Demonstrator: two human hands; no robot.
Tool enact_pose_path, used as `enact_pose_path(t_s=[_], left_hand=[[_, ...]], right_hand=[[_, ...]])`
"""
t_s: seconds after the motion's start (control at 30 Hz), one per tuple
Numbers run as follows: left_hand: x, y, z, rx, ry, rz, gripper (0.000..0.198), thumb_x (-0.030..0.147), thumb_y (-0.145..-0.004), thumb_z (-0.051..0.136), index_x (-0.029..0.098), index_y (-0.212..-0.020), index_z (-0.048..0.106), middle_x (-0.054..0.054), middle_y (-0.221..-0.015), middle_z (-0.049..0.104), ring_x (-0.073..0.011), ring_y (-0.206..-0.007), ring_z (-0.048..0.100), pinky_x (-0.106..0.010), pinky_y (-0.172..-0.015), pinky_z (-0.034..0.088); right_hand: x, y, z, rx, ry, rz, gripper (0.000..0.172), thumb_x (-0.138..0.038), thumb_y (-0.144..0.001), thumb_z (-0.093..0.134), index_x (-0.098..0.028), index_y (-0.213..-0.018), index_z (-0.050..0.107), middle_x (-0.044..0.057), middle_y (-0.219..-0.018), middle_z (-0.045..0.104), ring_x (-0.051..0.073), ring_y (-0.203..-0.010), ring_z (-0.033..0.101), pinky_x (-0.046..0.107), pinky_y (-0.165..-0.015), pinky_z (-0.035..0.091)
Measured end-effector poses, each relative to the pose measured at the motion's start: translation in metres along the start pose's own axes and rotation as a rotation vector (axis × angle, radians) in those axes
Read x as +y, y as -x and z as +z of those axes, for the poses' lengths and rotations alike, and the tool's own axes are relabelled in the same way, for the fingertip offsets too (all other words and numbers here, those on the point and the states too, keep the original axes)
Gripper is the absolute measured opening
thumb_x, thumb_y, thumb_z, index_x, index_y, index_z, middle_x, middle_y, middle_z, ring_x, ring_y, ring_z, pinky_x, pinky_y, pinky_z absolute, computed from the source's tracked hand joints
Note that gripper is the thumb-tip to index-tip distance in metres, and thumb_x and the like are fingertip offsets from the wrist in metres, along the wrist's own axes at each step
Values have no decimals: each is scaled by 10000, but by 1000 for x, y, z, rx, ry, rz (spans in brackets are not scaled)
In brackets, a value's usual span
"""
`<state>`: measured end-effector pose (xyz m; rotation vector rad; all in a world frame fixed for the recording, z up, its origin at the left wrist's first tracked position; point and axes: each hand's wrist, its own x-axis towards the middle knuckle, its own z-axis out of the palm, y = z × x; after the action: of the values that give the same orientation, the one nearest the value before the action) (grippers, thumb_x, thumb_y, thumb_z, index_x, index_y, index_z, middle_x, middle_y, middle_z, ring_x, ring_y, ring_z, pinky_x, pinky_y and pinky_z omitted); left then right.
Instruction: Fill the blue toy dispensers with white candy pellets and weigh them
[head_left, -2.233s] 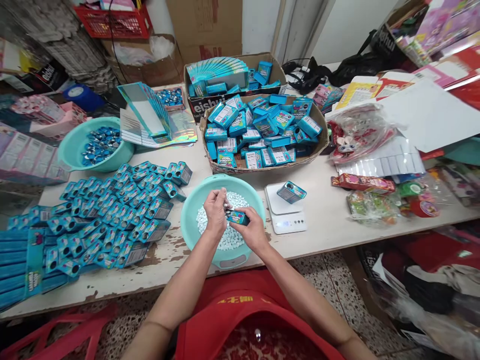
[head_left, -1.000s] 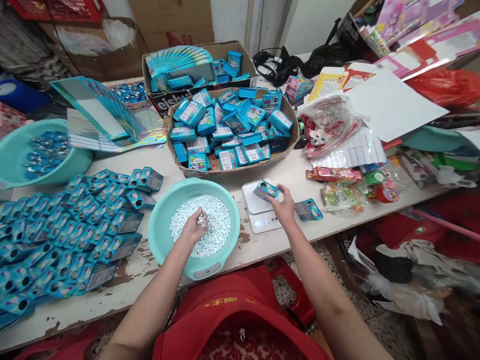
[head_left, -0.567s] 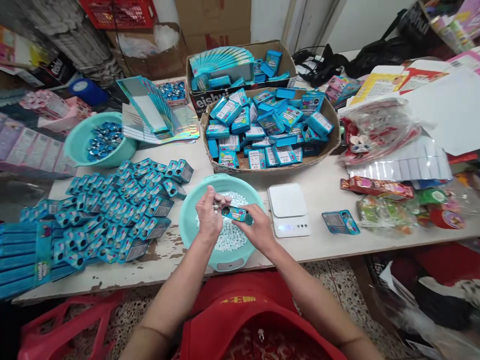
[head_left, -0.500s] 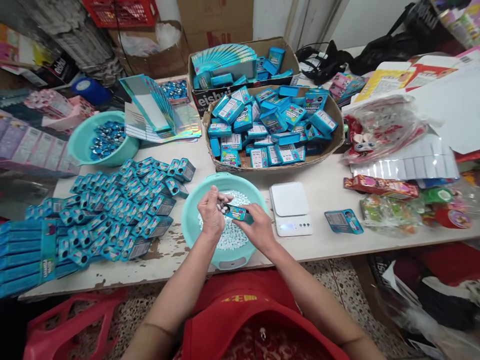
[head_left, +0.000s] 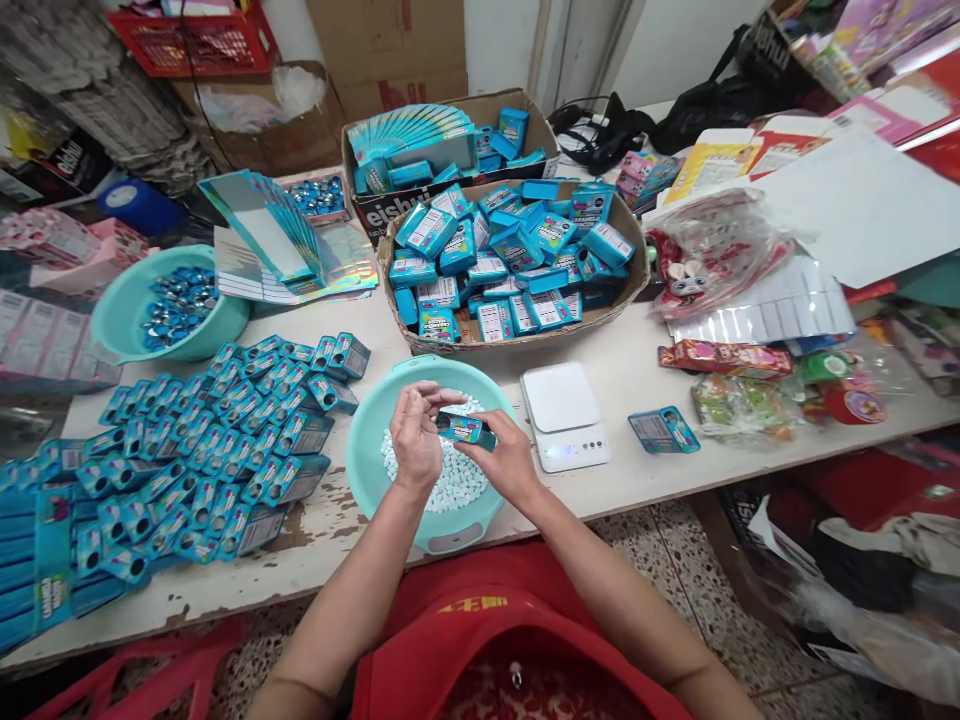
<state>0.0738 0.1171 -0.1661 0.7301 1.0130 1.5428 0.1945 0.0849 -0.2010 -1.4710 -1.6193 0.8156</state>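
Observation:
My right hand (head_left: 510, 460) grips a small blue candy box (head_left: 465, 430) over a turquoise basin (head_left: 367, 470). The box lies tilted on its side, with its dark open end toward my left hand (head_left: 418, 435). That hand is cupped beside the box's opening, palm turned to it, fingers loosely curved and apart. No candies show in the palm, though part of it is hidden. Small white candies (head_left: 457, 485) cover the basin's bottom beneath both hands.
A white digital scale (head_left: 562, 400) stands right of the basin, with a flat blue box (head_left: 664, 430) beyond it. Many blue boxes (head_left: 217, 430) crowd the left. Behind are a carton of filled-looking boxes (head_left: 517, 340) and a bowl of shiny blue pieces (head_left: 112, 325).
White candies showing in my left hand by the box's opening are no longer visible there. The left fingers have uncurled somewhat. My right hand keeps the box; the whole view has shifted.

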Motion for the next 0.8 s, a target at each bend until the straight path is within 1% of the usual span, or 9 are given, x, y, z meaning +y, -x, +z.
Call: enact_pose_path(t_s=[0.1,0.23,0.33,0.43,0.5,0.57,0.67,0.73,0.8], left_hand=[[-4,2,-1,-129,-55,28,320,448,-864,496,175,-980,618,-99,-967,718,-240,-1037,639,-437,-1004,393],[-7,3,0,-248,-95,95,384,443,-857,514,192,-1134,605,-108,-1265,607,-241,-1252,495,-430,-1111,281],[-3,-1,1,-171,-126,145,402,458,-842,522,222,-1160,588,-87,-1332,552,-235,-1283,458,-408,-1079,327],[-2,-10,-11,-2,-168,144,370,483,-831,514,229,-1091,589,-81,-1210,612,-221,-1077,603,-388,-925,452],[-8,-16,-27,92,-290,47,346,482,-808,545,206,-1011,596,-66,-1051,653,-181,-857,655,-349,-811,489],[-21,-18,-45,135,-465,-83,352,485,-761,599,181,-940,604,-50,-943,653,-153,-742,639,-315,-747,487],[-44,-13,-68,92,-665,-238,405,521,-711,627,172,-918,616,-51,-926,644,-164,-754,624,-317,-750,477],[-57,-8,-76,35,-735,-296,420,539,-707,618,177,-920,622,-56,-941,646,-184,-786,626,-336,-779,474],[-66,-3,-79,-9,-769,-325,413,543,-709,609,181,-906,625,-56,-936,652,-197,-805,630,-349,-803,470]], right_hand=[[2,-3,-1,19,-15,28,292,-293,-728,744,-213,-981,621,42,-913,634,213,-884,600,336,-774,476],[2,-7,0,24,-35,38,304,-268,-713,757,-208,-980,625,42,-926,642,211,-903,601,338,-797,476],[1,-7,-9,62,-89,54,303,-296,-708,761,-218,-972,634,33,-923,647,201,-900,605,329,-801,483],[9,-3,-32,166,-179,94,335,-335,-699,764,-223,-989,639,28,-938,646,190,-893,609,320,-803,490],[25,-1,-54,283,-197,153,356,-356,-705,752,-219,-1011,633,33,-952,645,189,-885,611,323,-801,493],[50,-1,-75,396,-150,212,369,-377,-709,736,-211,-1020,628,42,-955,642,195,-878,609,337,-803,493],[96,-8,-96,463,-75,249,382,-417,-697,719,-198,-997,632,56,-947,634,211,-887,601,366,-823,492],[122,-13,-100,465,-100,275,403,-444,-677,717,-190,-979,631,66,-952,633,222,-902,600,386,-841,494],[137,-15,-101,454,-176,305,449,-455,-660,721,-182,-1002,619,80,-993,636,231,-933,604,407,-877,489]])
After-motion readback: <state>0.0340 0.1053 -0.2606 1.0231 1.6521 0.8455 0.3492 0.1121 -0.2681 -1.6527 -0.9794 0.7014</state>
